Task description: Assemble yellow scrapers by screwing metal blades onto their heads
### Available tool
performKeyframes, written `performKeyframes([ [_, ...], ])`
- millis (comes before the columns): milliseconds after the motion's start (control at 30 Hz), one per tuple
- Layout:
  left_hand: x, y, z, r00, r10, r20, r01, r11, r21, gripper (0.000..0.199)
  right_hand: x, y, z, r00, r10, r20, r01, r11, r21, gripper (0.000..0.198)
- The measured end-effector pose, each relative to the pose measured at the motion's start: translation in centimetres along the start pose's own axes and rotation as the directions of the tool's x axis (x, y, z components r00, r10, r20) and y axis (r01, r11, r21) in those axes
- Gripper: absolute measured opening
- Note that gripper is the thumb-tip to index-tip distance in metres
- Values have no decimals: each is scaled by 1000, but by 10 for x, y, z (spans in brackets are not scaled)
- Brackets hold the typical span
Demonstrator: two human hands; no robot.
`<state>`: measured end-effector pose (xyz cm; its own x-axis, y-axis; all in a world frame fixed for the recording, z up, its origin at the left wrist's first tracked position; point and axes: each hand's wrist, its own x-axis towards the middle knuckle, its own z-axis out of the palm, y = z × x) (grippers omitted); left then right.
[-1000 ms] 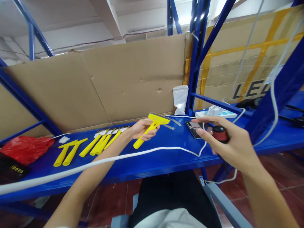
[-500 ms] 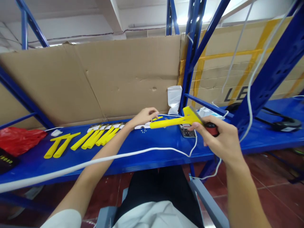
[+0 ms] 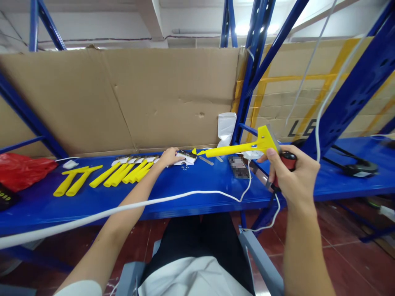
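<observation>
My right hand (image 3: 293, 172) is closed around a yellow scraper (image 3: 237, 149), gripping it near its blade end, with the handle pointing left. The same hand also holds a screwdriver with a red-and-black handle (image 3: 289, 160). Over the blue bench my left hand (image 3: 169, 157) has its fingers bent onto the left end of a white-and-black card packet (image 3: 187, 158). Small dark screws (image 3: 184, 167) lie just in front of that packet. To its right are small yellow pieces (image 3: 199, 152) and a flat metal blade (image 3: 206, 160).
Several yellow scraper handles (image 3: 115, 174) lie in a row on the left, beside two T-shaped yellow scrapers (image 3: 72, 181). A phone (image 3: 239, 166) rests on the bench, and a white cable (image 3: 197, 193) crosses in front. Blue rack posts (image 3: 251, 65) stand on the right.
My left hand has moved left, from above the card packet to its left end. My right hand, with the scraper and screwdriver, has shifted slightly right and the scraper's head is higher.
</observation>
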<state>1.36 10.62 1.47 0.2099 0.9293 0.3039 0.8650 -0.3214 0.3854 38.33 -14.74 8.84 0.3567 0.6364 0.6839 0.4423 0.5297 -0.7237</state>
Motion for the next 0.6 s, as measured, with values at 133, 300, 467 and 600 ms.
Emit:
performKeyframes([
  [133,0,2,-5,997,54,-63,-57,997,-47,44,0,1,4,1000,-19,-7,19,1000,-4,38],
  [300,-3,16,-14,962,222,-156,-242,962,-127,19,2,4,12,999,-21,-26,21,1000,-2,37],
  [467,-12,40,-21,861,429,-272,-482,860,-168,9,1,9,20,992,-40,-124,41,999,12,34],
  [600,-22,58,-19,689,611,-391,-706,687,-171,16,-2,8,24,978,-63,-197,68,998,14,33],
])
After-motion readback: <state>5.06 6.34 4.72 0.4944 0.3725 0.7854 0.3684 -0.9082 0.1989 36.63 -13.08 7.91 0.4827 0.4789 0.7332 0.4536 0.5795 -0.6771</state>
